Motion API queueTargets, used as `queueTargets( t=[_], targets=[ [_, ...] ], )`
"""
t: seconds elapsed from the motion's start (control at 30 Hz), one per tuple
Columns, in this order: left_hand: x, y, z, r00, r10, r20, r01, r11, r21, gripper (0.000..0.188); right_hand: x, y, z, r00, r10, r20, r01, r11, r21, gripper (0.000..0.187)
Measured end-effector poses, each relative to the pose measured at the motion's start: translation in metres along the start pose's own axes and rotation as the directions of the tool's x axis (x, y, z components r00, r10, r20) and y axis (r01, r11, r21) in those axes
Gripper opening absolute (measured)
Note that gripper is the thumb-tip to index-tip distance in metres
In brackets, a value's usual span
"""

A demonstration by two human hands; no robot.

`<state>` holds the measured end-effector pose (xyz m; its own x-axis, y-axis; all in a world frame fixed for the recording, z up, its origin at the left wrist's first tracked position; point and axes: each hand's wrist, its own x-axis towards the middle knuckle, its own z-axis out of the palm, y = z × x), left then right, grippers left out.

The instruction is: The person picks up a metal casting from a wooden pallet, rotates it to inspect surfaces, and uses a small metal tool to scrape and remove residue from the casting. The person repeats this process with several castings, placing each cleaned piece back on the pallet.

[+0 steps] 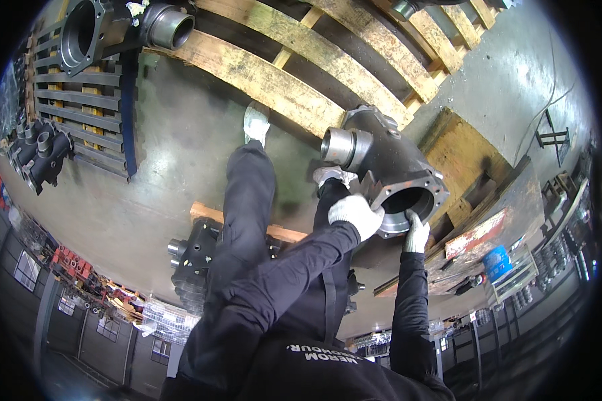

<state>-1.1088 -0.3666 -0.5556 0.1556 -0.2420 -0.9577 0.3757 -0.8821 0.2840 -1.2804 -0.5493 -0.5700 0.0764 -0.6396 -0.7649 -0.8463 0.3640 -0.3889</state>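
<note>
A large dark cast metal housing (pixel 391 150) lies tilted in front of me, its far end against a wooden pallet. It has a round flanged opening facing me and a bright machined tube end on its left side. My left hand (pixel 358 215), in a white glove, is closed on the left edge of the flange. White-gloved too, my right hand (pixel 417 234) grips the flange's lower right rim, with fingers reaching into the opening. The housing hides part of both hands' fingertips.
A slatted wooden pallet (pixel 261 83) spans the far side. Another housing (pixel 80 37) sits at the upper left by a dark slatted rack (pixel 80 100). Wooden boards (pixel 458 160) and a worktop with a blue container (pixel 497 264) stand at the right. More castings (pixel 197 257) lie beside my legs.
</note>
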Motion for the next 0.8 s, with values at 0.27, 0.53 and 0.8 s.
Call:
queueTargets(
  t=[0.27, 0.53, 0.8],
  targets=[
    [-0.002, 0.040, -0.039, 0.983, 0.116, -0.145, -0.066, 0.948, 0.313, 0.045, -0.027, 0.018, 0.039, 0.993, 0.116, -0.021, -0.100, 0.922, 0.373, 0.022],
    [0.020, 0.090, -0.084, 0.912, 0.327, -0.248, -0.145, 0.823, 0.550, 0.048, -0.071, -0.035, 0.130, 0.933, 0.359, -0.011, -0.215, 0.582, 0.784, 0.022],
    [0.038, 0.112, -0.085, 0.720, 0.647, -0.251, -0.364, 0.660, 0.657, 0.035, -0.077, -0.043, 0.179, 0.907, 0.412, 0.088, -0.233, 0.316, 0.920, 0.023]
  ],
)
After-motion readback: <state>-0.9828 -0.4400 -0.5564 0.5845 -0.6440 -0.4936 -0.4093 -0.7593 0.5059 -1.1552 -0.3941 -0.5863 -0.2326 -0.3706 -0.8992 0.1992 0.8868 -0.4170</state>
